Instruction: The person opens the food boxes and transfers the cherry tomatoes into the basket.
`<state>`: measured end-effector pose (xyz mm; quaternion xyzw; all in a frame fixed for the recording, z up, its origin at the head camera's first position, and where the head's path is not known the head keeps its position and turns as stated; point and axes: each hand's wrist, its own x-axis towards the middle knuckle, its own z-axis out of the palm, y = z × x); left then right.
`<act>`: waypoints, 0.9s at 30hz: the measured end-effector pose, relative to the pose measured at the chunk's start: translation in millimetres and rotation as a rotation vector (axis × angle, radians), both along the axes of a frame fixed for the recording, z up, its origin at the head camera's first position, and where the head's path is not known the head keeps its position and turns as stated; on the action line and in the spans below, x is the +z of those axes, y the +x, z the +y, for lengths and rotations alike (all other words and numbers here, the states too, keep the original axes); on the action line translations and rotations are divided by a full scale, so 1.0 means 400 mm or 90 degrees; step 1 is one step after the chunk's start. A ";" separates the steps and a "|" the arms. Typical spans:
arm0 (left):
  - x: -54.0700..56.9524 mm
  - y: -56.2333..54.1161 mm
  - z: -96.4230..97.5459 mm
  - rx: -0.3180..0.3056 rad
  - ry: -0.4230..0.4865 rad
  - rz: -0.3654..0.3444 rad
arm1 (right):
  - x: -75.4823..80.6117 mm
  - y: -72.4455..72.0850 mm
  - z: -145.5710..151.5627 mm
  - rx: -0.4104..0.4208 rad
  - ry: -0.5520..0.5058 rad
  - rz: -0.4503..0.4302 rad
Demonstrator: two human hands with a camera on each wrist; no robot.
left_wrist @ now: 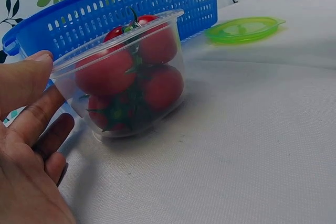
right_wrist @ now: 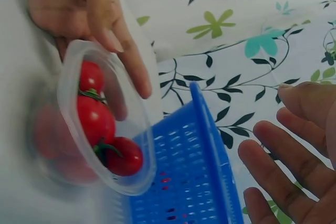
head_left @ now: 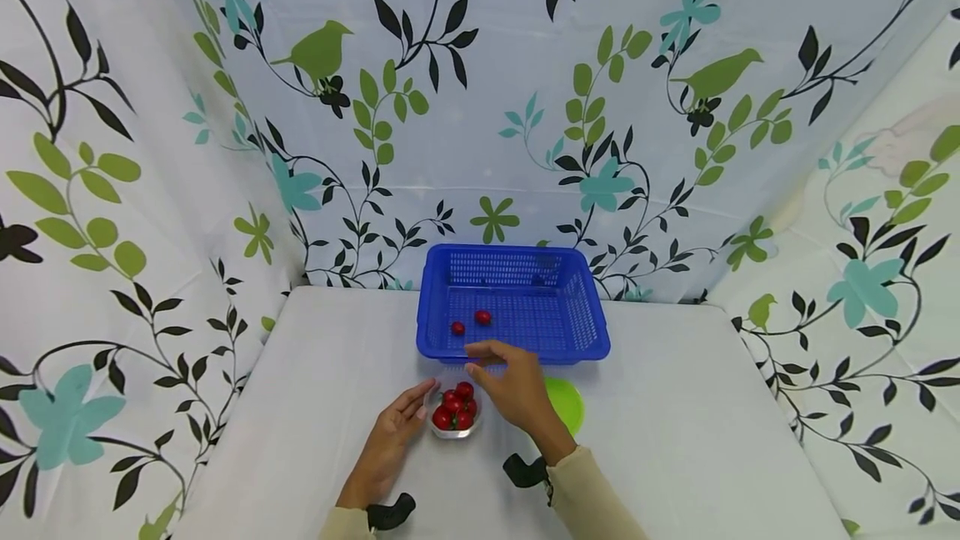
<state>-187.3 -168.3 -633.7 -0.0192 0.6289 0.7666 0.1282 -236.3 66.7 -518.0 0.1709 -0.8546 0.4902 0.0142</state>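
Note:
A clear plastic container [head_left: 452, 433] full of red tomatoes [left_wrist: 107, 72] stands on the table in front of the blue basket [head_left: 592, 346]. My left hand [head_left: 396, 432] is at the container's left side, its fingers fairly straight along the wall and the thumb by the rim. Over the gap between container and basket hovers my right hand [head_left: 516, 383], fingers loosely bent and holding nothing. Two more tomatoes [head_left: 483, 317] lie inside the basket, towards its left. Green stems show among the tomatoes in the container.
A round bright green lid [head_left: 566, 407] lies on the white table [head_left: 697, 423], right of the container and partly behind my right hand. A patterned curtain [head_left: 480, 148] hangs behind the table and along both sides. The basket stands at the table's back edge.

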 end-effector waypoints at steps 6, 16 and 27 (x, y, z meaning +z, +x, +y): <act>-0.003 0.000 -0.004 0.005 0.006 0.000 | -0.041 0.032 -0.013 0.000 0.015 -0.032; -0.004 0.000 -0.001 0.005 0.022 0.004 | -0.093 0.062 -0.024 -0.009 0.001 -0.061; 0.000 0.000 0.001 -0.002 0.018 0.013 | -0.112 0.077 -0.033 -0.001 0.045 -0.068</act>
